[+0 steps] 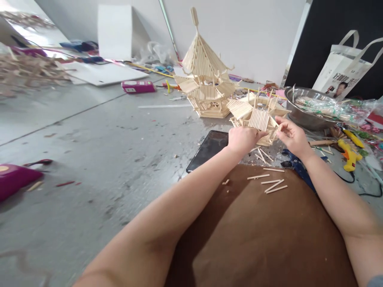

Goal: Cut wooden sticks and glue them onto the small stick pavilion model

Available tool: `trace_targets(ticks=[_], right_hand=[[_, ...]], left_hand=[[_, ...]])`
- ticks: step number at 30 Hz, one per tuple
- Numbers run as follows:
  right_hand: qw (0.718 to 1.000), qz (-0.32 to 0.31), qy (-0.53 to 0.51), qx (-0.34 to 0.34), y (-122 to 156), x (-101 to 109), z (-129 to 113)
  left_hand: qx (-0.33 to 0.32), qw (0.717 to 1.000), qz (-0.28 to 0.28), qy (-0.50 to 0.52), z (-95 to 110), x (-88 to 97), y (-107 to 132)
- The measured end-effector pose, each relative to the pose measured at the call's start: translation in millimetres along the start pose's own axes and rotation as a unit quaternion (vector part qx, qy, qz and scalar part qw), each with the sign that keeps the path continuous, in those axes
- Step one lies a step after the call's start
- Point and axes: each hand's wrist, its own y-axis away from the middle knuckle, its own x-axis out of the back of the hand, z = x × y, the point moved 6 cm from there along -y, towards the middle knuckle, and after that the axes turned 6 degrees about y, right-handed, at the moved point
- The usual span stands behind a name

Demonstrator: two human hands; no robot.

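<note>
Your left hand (243, 139) and right hand (291, 135) at the low stick model (259, 118).
Hands apart, your grip unclear; model just right of the taller pagoda (209, 94); white bag (330, 59) bears Chinese lettering (348, 78), partly legible.

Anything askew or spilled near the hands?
Yes: loose sticks lie at mixed angles on the brown covering, unlike the neat rows on the smaller stick model. They look spilled, though possibly just spare pieces.

pale wall (254, 40) | grey, stained floor (89, 139) | black panel (314, 40), right
</note>
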Motion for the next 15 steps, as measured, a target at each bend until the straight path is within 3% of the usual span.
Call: trace_targets(ticks=[15], right_hand=[[0.999,-0.022,0.047,0.011,3.9,-2.9,-8.1]], left_hand=[[0.008,1.0,0.013,0.019,-2.2,-4.9,-0.7]])
